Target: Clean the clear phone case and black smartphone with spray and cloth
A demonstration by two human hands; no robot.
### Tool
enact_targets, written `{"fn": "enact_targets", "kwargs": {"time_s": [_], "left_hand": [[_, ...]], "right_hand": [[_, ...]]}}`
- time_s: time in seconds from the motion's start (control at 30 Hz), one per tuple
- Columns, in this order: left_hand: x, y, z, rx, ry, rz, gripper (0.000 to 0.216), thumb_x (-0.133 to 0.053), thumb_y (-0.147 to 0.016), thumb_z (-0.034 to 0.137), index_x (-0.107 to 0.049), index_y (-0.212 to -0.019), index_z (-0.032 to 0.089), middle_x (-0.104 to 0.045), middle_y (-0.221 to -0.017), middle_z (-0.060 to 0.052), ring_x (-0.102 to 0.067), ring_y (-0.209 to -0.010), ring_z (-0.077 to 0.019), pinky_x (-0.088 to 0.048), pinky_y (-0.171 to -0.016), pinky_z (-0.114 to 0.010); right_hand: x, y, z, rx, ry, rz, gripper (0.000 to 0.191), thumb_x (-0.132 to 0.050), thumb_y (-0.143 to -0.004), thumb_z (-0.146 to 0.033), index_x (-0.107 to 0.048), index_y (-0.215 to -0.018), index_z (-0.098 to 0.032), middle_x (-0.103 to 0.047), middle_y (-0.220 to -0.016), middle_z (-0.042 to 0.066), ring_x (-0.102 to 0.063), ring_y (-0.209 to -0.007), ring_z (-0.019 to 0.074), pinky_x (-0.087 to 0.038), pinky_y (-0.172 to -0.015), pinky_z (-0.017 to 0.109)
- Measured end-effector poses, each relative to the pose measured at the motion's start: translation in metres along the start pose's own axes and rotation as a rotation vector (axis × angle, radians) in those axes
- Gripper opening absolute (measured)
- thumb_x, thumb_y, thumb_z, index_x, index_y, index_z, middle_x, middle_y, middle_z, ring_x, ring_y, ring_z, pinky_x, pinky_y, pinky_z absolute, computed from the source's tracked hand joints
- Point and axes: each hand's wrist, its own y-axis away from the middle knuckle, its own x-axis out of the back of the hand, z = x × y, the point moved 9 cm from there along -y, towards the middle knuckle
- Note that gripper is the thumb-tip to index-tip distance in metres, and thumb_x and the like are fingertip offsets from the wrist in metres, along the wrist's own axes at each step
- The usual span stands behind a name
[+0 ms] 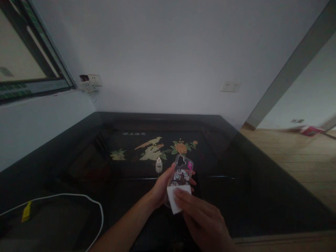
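Observation:
My left hand [161,187] is wrapped round a clear phone case [181,175] with cartoon figures and a pink mark printed on it, its camera cutout at the top. The fingertips show past the case's right edge. In my right hand [202,213] a white wipe [177,196], folded or pad-like, is pressed against the lower part of the case, hiding that part. Just beyond my left hand a small bottle with a pale cap [159,165] stands upright on the dark table [215,203].
The glossy table carries a bird-and-flower picture [154,148]. A white cable [76,194] and a small yellow object [26,211] lie at its left. Wall sockets [230,86] are behind it, a window [31,52] is at upper left, and wooden floor [283,154] lies to the right.

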Motion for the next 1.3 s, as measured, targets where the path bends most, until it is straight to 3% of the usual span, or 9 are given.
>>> {"fn": "enact_targets", "kwargs": {"time_s": [0.17,0.23,0.37,0.5,0.63,0.73,0.9,1.13,1.3], "left_hand": [[0.005,-0.004,-0.006,-0.005,-0.078,-0.015,0.07,-0.05,-0.093,0.066,-0.066,-0.128,0.008,-0.07,-0.107,-0.017,-0.068,-0.085,-0.0234,-0.055,-0.072,-0.034],[0.01,-0.006,-0.008,-0.001,-0.164,0.01,0.069,-0.057,-0.089,0.067,-0.066,-0.126,0.01,-0.07,-0.104,-0.015,-0.068,-0.084,-0.0236,-0.055,-0.072,-0.035],[0.02,-0.005,-0.002,-0.053,-0.52,0.136,0.059,-0.067,-0.085,0.063,-0.067,-0.115,0.012,-0.068,-0.095,-0.009,-0.065,-0.077,-0.0184,-0.048,-0.066,-0.027],[0.027,0.006,0.011,-0.064,-0.723,0.352,0.061,-0.061,-0.087,0.067,-0.062,-0.122,0.017,-0.065,-0.091,-0.004,-0.062,-0.067,-0.015,-0.044,-0.059,-0.025],[0.019,0.028,0.03,-0.103,-1.108,0.573,0.063,-0.054,-0.088,0.073,-0.063,-0.116,0.018,-0.064,-0.085,-0.003,-0.062,-0.07,-0.0182,-0.044,-0.063,-0.027],[0.01,0.041,0.036,-0.063,-1.519,0.767,0.062,-0.048,-0.09,0.074,-0.064,-0.112,0.019,-0.067,-0.102,-0.008,-0.067,-0.087,-0.0241,-0.047,-0.077,-0.032],[0.009,0.042,0.033,0.065,-1.978,1.055,0.065,-0.043,-0.094,0.068,-0.058,-0.124,0.012,-0.056,-0.132,-0.02,-0.067,-0.099,-0.0303,-0.052,-0.079,-0.037],[0.005,0.032,0.027,0.041,-2.172,1.108,0.063,-0.043,-0.096,0.062,-0.062,-0.12,0.007,-0.06,-0.116,-0.018,-0.061,-0.105,-0.0312,-0.055,-0.071,-0.036],[0.006,0.027,0.026,0.071,-2.212,1.126,0.06,-0.046,-0.095,0.06,-0.064,-0.117,0.007,-0.059,-0.114,-0.018,-0.06,-0.103,-0.0312,-0.055,-0.069,-0.035]], "right_hand": [[0.005,0.013,-0.028,0.149,-0.255,-0.205,0.046,-0.056,-0.1,-0.015,-0.056,-0.145,-0.025,-0.071,-0.131,0.002,-0.073,-0.112,0.0172,-0.059,-0.095,0.021],[0.017,0.012,-0.019,0.126,-0.339,-0.169,0.046,-0.056,-0.1,-0.014,-0.058,-0.143,-0.029,-0.073,-0.127,0.001,-0.074,-0.108,0.0186,-0.063,-0.092,0.025],[0.055,0.002,0.049,-0.139,-0.257,0.171,0.037,-0.066,-0.089,-0.008,-0.076,-0.116,-0.031,-0.08,-0.111,0.001,-0.079,-0.096,0.0218,-0.067,-0.084,0.031],[0.073,-0.004,0.131,-0.395,-0.197,0.445,0.021,-0.068,-0.09,-0.016,-0.08,-0.105,-0.024,-0.08,-0.11,0.005,-0.078,-0.1,0.0237,-0.066,-0.088,0.035],[0.064,-0.001,0.182,-0.477,-0.139,0.535,0.021,-0.069,-0.089,-0.025,-0.081,-0.105,-0.021,-0.08,-0.111,0.009,-0.077,-0.103,0.0267,-0.064,-0.092,0.041],[0.043,0.011,0.206,-0.558,-0.181,0.469,0.024,-0.067,-0.09,-0.029,-0.08,-0.109,-0.021,-0.079,-0.114,0.009,-0.076,-0.106,0.0271,-0.063,-0.095,0.042],[0.029,0.021,0.212,-0.578,-0.203,0.347,0.027,-0.065,-0.09,-0.029,-0.08,-0.112,-0.025,-0.079,-0.115,0.006,-0.075,-0.108,0.0283,-0.062,-0.096,0.043],[0.03,0.019,0.208,-0.599,-0.226,0.321,0.027,-0.064,-0.09,-0.028,-0.08,-0.11,-0.024,-0.079,-0.114,0.007,-0.075,-0.107,0.0287,-0.061,-0.094,0.043],[0.026,0.018,0.208,-0.6,-0.232,0.296,0.026,-0.064,-0.09,-0.028,-0.081,-0.11,-0.024,-0.079,-0.114,0.006,-0.076,-0.105,0.0275,-0.061,-0.093,0.04]]}}
